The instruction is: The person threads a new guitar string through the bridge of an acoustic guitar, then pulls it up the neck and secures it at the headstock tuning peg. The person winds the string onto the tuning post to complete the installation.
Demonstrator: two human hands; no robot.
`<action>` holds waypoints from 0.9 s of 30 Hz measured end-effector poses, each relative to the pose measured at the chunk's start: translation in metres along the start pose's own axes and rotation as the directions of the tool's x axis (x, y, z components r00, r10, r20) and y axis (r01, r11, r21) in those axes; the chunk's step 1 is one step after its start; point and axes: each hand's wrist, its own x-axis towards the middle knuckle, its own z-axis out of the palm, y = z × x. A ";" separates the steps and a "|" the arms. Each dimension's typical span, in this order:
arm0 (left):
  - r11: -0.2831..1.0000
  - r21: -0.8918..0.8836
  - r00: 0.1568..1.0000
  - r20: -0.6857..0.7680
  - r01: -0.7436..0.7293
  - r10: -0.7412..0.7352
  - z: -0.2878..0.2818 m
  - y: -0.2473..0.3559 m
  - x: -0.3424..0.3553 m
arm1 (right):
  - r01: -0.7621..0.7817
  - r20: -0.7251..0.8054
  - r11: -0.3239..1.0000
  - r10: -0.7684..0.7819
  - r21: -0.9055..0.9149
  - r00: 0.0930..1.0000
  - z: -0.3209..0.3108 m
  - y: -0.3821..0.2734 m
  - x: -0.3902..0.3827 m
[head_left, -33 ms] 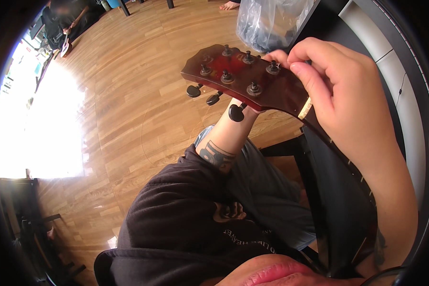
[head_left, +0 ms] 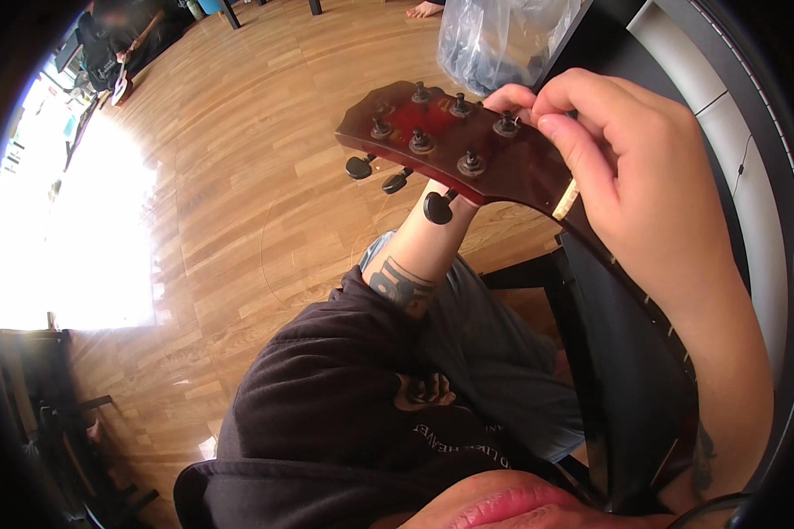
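Note:
A dark red guitar headstock [head_left: 432, 132] lies across the upper middle, with black tuning posts on its face and black tuning pegs [head_left: 438, 208] along its near edge. My left forearm passes underneath it. Beyond the far edge, curled fingers of my left hand [head_left: 508, 97] show beside the post nearest the nut; the headstock hides the rest and whatever they grip. Over the neck, just above the pale nut [head_left: 565, 201], my right hand [head_left: 631, 145] has thumb and forefinger pinched together by that post. What sits between those fingertips is too small to make out.
A clear plastic bag [head_left: 503, 44] with dark contents stands past the headstock. Dark and white furniture [head_left: 741, 141] lines the right side. Black stands [head_left: 53, 414] are at the lower left. Another person [head_left: 123, 44] sits far left with a stringed instrument. Thin curved wire [head_left: 265, 251] shows above the wooden floor.
The fingers of my left hand have shifted slightly up and left at the headstock's far edge, and more of them shows. My right hand keeps its pinch in nearly the same place.

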 end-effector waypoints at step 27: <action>0.977 -0.190 0.972 0.230 0.097 -0.052 -0.025 -0.006 0.009 | -0.104 0.095 0.994 0.106 -0.030 0.990 -0.005 -0.017 0.003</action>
